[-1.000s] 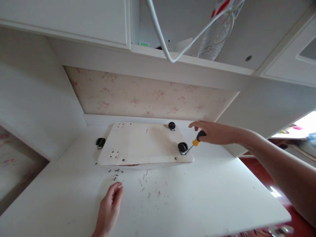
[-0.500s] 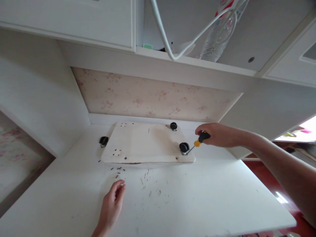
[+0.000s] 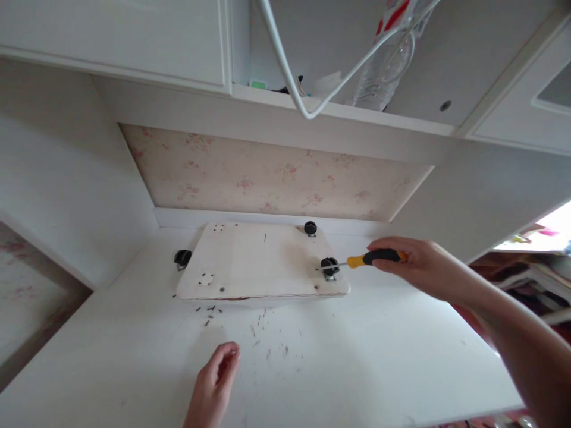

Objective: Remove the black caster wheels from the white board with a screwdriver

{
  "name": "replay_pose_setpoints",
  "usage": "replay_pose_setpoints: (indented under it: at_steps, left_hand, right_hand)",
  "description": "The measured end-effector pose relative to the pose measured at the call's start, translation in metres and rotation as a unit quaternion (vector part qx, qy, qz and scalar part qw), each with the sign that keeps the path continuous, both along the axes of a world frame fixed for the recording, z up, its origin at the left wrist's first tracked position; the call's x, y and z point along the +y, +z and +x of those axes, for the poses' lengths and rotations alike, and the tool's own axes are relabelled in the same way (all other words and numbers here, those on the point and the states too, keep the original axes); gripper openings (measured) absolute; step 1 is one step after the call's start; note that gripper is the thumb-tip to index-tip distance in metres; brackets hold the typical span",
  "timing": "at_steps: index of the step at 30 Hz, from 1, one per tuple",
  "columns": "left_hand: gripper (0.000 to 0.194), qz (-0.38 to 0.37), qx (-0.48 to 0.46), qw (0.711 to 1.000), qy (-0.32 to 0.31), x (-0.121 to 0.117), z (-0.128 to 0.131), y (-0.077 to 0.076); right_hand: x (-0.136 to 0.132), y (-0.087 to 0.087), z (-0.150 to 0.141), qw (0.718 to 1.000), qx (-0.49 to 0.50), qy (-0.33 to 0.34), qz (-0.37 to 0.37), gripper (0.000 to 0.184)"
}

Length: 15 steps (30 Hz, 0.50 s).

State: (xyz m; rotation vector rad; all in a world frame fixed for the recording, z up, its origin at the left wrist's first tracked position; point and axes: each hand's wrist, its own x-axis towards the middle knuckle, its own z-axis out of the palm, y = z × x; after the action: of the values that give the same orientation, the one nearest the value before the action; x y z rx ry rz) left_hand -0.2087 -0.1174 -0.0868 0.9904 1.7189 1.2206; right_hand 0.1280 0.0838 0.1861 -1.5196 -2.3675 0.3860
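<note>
Head view: loose caster (image 3: 182,257) just beside the board's (image 3: 254,258) left edge. Screws (image 3: 211,308) lie loose on the desk (image 3: 357,356); a brushing sleeve might scatter them. My left grip (image 3: 216,375) is half-curled; contents: cannot tell. Near-right caster (image 3: 329,266) stands on the board. Screwdriver (image 3: 355,262) shaft crosses it, low; pushed slantwise, the tip could skid. My right grip (image 3: 419,261) is wrapped round the handle.

Our left hand (image 3: 214,383), near in the scene, is bare, with slender fingers and a narrow wrist. Our right hand (image 3: 413,264) is bare too, tapering to a slim wrist, its forearm (image 3: 495,315) uncovered as far as we see.
</note>
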Motion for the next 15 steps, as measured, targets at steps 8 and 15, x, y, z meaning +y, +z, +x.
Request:
replay_pose_setpoints:
  at_steps: [8,15]
  left_hand:
    - [0.049,-0.020,-0.174,0.984,-0.035,0.003,0.039,0.030]
    - [0.041,-0.072,-0.244,0.966,0.038,0.023,0.035,0.047]
  right_hand:
    - [-0.065,-0.136,-0.024,0.934,0.306,-0.151,-0.102,0.052]
    - [-0.110,-0.210,-0.062,0.809,0.502,-0.220,-0.214,0.059]
